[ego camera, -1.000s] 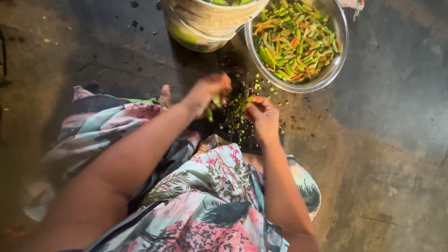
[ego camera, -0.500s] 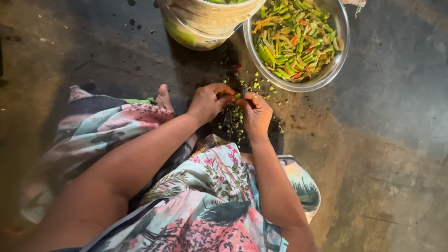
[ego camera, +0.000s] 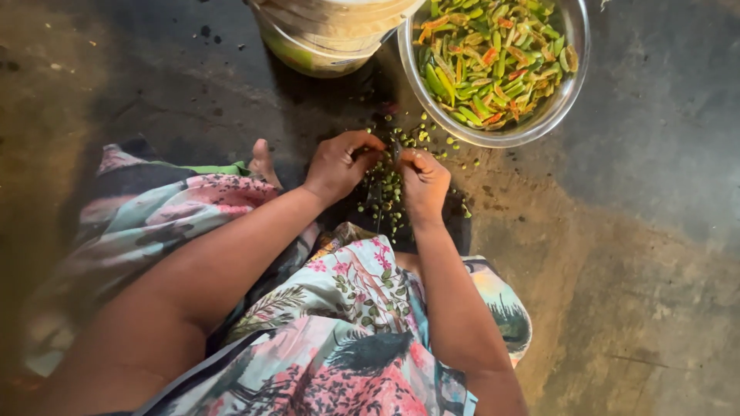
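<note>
I sit on the floor in a floral dress [ego camera: 339, 339]. My left hand [ego camera: 339, 163] and my right hand [ego camera: 422, 181] meet close together, fingers pinched around a small pod [ego camera: 391, 154] that is mostly hidden between them. Beneath the hands lies a dark tray or plate [ego camera: 459, 223] with several small green peas [ego camera: 385, 196] scattered on it. Just beyond the hands stands a steel bowl [ego camera: 539, 123] heaped with green, yellow and reddish pods [ego camera: 493, 58].
A pale plastic bucket [ego camera: 327, 38] stands at the top, left of the steel bowl and touching it. My bare toes [ego camera: 262, 158] show left of my left hand. Loose peas [ego camera: 432, 131] lie on the dark stained concrete floor [ego camera: 640, 231].
My hands have drawn together and now pinch the pod between them. The view has shifted slightly, with the bowl and bucket nearer the top edge.
</note>
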A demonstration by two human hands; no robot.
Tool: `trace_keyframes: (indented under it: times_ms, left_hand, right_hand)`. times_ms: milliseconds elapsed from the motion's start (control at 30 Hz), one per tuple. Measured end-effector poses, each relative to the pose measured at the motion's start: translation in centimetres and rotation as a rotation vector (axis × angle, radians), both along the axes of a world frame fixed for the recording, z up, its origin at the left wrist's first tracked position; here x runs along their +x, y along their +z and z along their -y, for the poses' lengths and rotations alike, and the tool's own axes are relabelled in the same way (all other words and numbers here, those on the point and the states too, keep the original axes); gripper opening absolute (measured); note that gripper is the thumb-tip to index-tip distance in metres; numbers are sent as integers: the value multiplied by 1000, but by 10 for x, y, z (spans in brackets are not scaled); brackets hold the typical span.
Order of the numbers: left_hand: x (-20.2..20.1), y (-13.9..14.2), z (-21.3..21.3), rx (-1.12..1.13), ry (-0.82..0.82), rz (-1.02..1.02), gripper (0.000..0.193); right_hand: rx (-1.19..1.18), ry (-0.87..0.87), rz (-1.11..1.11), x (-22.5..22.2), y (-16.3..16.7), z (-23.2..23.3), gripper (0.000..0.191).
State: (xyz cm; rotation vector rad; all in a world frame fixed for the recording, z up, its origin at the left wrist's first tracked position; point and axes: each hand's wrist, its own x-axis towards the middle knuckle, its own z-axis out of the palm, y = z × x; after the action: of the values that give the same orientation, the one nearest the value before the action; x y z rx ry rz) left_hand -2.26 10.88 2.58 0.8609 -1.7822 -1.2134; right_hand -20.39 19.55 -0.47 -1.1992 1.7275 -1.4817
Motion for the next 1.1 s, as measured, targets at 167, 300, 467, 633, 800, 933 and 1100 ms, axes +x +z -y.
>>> trace_keyframes:
  times_ms: [167, 300, 467, 633, 800, 933, 1100]
  left_hand:
    - [-10, -23, 5, 147, 25, 71, 15]
    - [-20, -36, 14, 226, 30, 99, 14]
    - [-28, -38, 25, 391, -33, -26, 13]
    - [-27, -37, 40, 373, -30, -301, 10]
    - [-13, -41, 15, 515, -108, 34, 12]
    - [-9, -41, -9, 376, -119, 147, 19]
    - [-6, -45, -3, 776, -107, 150, 36]
  right_hand:
    - [102, 18, 343, 0, -11, 14, 20]
    - [126, -43, 526, 8, -10, 23, 15]
    - [-33, -195, 804, 19, -12, 26, 16]
    - [-270, -160, 934, 11, -14, 20, 12]
    - [59, -112, 1174, 5, 7, 9, 12]
    - [378, -89, 1132, 26, 22, -4, 16]
    - [353, 29, 860, 26, 41, -5, 20]
